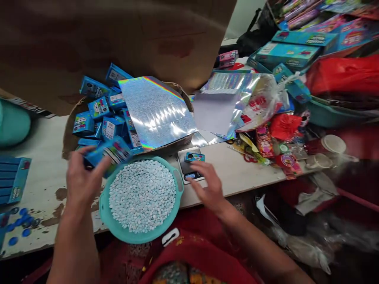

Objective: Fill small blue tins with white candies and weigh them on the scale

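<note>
A pale wall (244,15) backs the worn table (233,173).

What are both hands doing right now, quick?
Left hand: closed around a blue box.
Right hand: open at the scale, holding nothing I can see; can't tell if it's touching.

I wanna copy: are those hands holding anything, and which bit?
The left hand holds a blue box by its left end; the right hand holds nothing.

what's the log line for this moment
left hand: holding blue barcoded carton; right hand: open at digital scale; on scale: second blue carton; teal basin: pale pellets
</note>
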Action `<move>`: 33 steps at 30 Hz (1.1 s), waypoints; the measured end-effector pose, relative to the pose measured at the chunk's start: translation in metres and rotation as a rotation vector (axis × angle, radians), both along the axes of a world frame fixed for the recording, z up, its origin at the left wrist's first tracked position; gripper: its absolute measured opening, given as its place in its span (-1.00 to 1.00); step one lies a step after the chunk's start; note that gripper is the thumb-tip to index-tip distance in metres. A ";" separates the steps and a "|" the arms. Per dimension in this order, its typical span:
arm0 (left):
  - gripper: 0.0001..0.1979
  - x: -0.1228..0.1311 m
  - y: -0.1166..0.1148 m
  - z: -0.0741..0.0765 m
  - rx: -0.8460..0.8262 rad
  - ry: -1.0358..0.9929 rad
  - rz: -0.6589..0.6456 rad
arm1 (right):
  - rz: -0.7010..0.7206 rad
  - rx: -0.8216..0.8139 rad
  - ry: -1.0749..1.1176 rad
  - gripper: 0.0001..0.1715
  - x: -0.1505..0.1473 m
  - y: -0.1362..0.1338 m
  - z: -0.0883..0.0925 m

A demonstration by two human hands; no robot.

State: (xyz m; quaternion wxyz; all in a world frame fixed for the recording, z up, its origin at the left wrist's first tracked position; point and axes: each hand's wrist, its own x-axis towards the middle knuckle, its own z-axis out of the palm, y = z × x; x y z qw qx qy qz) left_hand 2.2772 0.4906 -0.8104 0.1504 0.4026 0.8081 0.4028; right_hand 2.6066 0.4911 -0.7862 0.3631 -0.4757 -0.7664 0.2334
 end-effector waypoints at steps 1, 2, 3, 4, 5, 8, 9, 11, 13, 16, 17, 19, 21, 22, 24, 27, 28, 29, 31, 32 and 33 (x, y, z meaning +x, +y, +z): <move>-0.38 0.017 -0.018 0.013 -0.077 -0.051 -0.230 | 0.107 -0.021 -0.013 -0.52 -0.016 -0.006 0.007; -0.35 0.034 -0.034 0.024 -0.081 -0.107 -0.411 | 0.209 -0.076 -0.034 -0.38 -0.030 -0.011 0.012; -0.41 0.051 -0.048 0.032 -0.130 -0.160 -0.559 | 0.306 -0.185 -0.059 -0.25 -0.042 -0.017 0.015; -0.46 0.066 -0.059 0.037 -0.181 -0.231 -0.649 | 0.381 -0.330 -0.078 -0.16 -0.051 -0.023 0.015; -0.52 0.077 -0.067 0.038 -0.201 -0.310 -0.681 | 0.427 -0.493 -0.086 -0.15 -0.056 -0.028 0.014; -0.62 0.088 -0.071 0.020 -0.166 -0.515 -0.536 | 0.398 -0.850 -0.021 -0.42 -0.049 -0.041 0.003; -0.62 0.085 -0.069 0.009 -0.149 -0.512 -0.472 | 0.358 -0.895 0.027 -0.49 -0.041 -0.045 -0.002; -0.64 0.077 -0.064 -0.015 -0.170 -0.380 -0.412 | 0.274 -0.954 0.107 -0.52 -0.020 -0.054 -0.008; -0.66 0.072 -0.060 -0.035 -0.206 -0.217 -0.432 | 0.183 -1.018 0.150 -0.50 0.003 -0.065 -0.011; -0.67 0.076 -0.054 -0.047 -0.166 -0.120 -0.494 | 0.037 -1.089 0.189 -0.50 0.032 -0.082 -0.016; -0.68 0.081 -0.051 -0.047 -0.139 -0.102 -0.510 | -0.010 -1.103 0.212 -0.49 0.040 -0.087 -0.019; -0.70 0.094 -0.041 -0.043 -0.089 -0.062 -0.547 | -0.096 -1.119 0.259 -0.47 0.054 -0.096 -0.026; -0.73 0.109 -0.026 -0.037 -0.046 -0.031 -0.602 | -0.164 -1.104 0.294 -0.47 0.065 -0.101 -0.033; -0.74 0.118 -0.017 -0.035 -0.028 -0.017 -0.637 | -0.191 -1.092 0.304 -0.48 0.069 -0.102 -0.036; -0.75 0.136 0.002 -0.031 -0.005 0.021 -0.703 | -0.241 -1.060 0.303 -0.47 0.076 -0.101 -0.039; -0.77 0.159 0.027 -0.024 -0.005 0.094 -0.799 | -0.310 -1.014 0.286 -0.44 0.085 -0.095 -0.037; -0.77 0.163 0.033 -0.022 -0.021 0.122 -0.825 | -0.330 -1.000 0.279 -0.44 0.087 -0.093 -0.035; -0.78 0.165 0.037 -0.020 -0.047 0.158 -0.838 | -0.347 -0.987 0.272 -0.44 0.090 -0.091 -0.034; -0.77 0.159 0.035 -0.020 -0.125 0.259 -0.798 | -0.377 -0.966 0.261 -0.45 0.097 -0.088 -0.032; -0.75 0.152 0.030 -0.024 -0.176 0.325 -0.735 | -0.395 -0.958 0.256 -0.45 0.100 -0.087 -0.032; -0.73 0.144 0.022 -0.029 -0.232 0.392 -0.659 | -0.415 -0.954 0.251 -0.45 0.104 -0.086 -0.033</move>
